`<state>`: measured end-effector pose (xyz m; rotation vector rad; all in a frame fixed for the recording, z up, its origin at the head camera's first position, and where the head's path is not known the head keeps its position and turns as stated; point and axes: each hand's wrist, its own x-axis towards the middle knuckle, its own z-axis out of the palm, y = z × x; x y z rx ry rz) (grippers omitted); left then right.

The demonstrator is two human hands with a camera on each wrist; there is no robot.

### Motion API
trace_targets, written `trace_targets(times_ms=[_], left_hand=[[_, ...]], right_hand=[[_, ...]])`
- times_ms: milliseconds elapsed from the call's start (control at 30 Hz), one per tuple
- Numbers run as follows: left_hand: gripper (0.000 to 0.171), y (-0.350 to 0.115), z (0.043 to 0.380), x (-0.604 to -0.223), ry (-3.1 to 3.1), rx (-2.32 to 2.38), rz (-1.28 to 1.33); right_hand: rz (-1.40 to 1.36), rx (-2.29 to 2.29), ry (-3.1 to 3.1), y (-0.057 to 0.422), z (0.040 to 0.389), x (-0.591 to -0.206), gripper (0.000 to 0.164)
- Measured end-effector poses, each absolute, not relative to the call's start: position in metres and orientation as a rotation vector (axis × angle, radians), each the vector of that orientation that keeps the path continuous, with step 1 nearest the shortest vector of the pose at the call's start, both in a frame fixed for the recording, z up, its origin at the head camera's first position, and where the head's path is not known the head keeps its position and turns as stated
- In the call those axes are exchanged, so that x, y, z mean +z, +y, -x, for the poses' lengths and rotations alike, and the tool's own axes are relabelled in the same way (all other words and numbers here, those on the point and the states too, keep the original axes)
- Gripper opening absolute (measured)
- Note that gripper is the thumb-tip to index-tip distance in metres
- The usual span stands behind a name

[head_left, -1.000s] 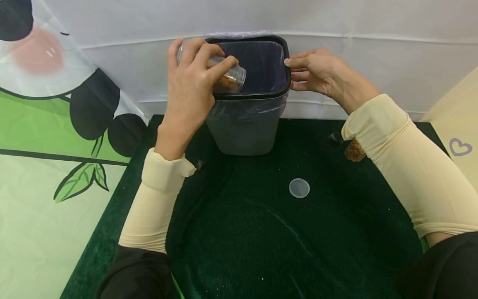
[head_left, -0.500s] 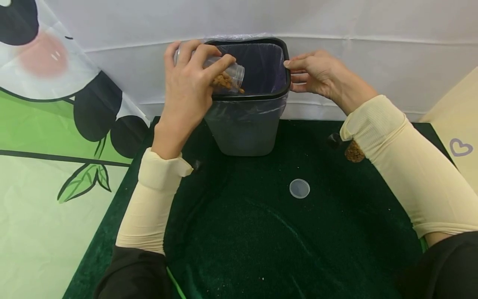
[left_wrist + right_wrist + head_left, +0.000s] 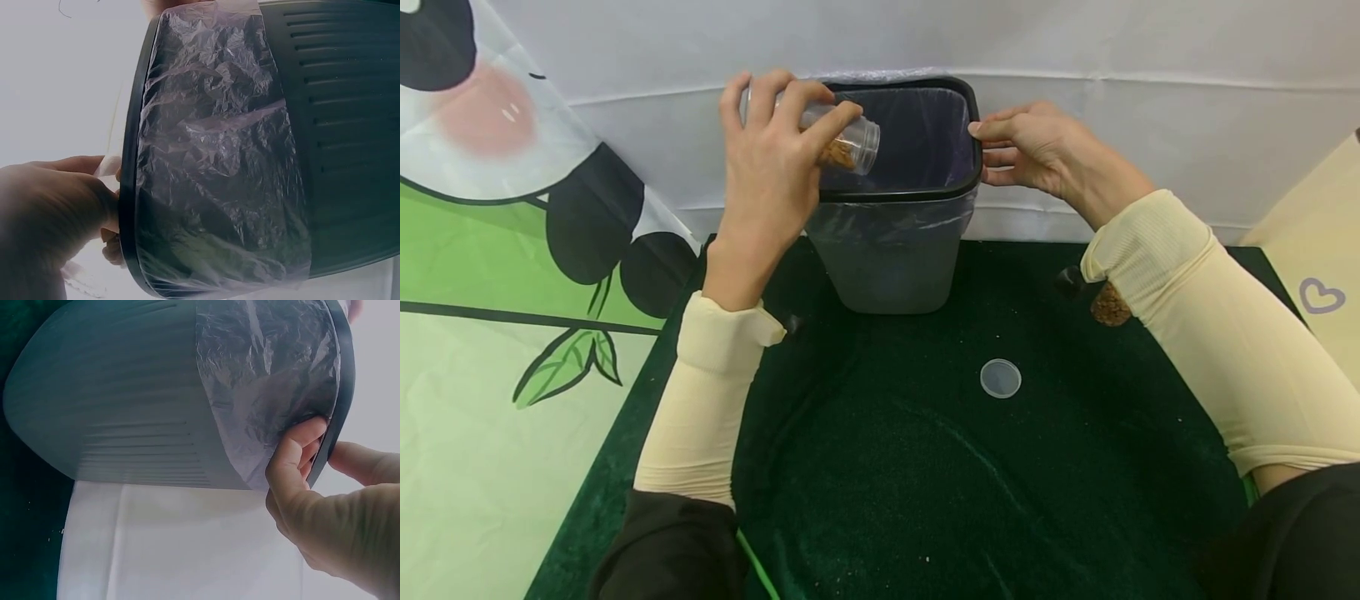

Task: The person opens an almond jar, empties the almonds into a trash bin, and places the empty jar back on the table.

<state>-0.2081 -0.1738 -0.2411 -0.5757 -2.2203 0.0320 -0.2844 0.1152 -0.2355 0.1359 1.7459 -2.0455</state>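
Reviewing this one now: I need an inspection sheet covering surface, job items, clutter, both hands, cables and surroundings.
Surface: dark green cloth, light specks scattered on it.
Job items: clear jar, tilted, mouth over the bin, brown pieces inside; bin upright, lined with film.
Clutter: round clear lid lying flat; brown object partly hidden by the right cream sleeve.
Left hand: grips the jar.
Right hand: grips the bin's rim.
Cables: nothing seen for certain; thin green strip at bottom edge, unclear.
Surroundings: white backdrop; cartoon-printed sheet at left.
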Motion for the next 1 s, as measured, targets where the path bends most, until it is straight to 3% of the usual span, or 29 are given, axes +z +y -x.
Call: trace_targets(times_ms=[1000], left_hand=[[0.047, -0.1706, 0.2141, -0.2405, -2.176, 0.106, 0.608]], right_hand=[[-0.118, -2.001, 1.788, 0.1163, 0.2852, -0.2317, 0.022]])
